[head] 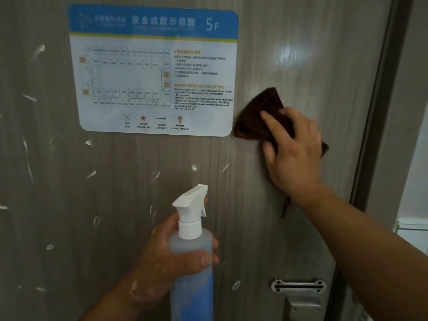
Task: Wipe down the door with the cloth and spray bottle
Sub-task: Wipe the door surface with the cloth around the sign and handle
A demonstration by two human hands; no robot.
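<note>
**Cloth on the right of the door, the foam to the left and below**

Head view: The right hand (pixel 293 150) lay flat against the door (pixel 301 54), palm and spread fingers pressing a dark brown cloth (pixel 259 114) to the wood-grain face. The cloth sat just beside the lower right corner of the evacuation plan sign (pixel 152 70), its folded point aimed up and a loose end hanging below the wrist. The left hand (pixel 171 256) was closed round the body of the spray bottle (pixel 192 258), thumb across the front. The bottle stood upright, low and centre, its white nozzle (pixel 192 200) facing the door; no finger could be made out on the trigger.

White foam smears (pixel 90 174) dotted the door to the left of the sign and beneath it, with a few more just above the nozzle. The patch above the cloth looked glossy and free of them. So the unwiped work lay left of and below the cloth, and the right hand, already on the surface, was the nearer to it; a sweep under the sign's bottom edge seemed the likely path. The metal latch plate (pixel 298 286) sat low on the right, well apart from the cloth.
</note>
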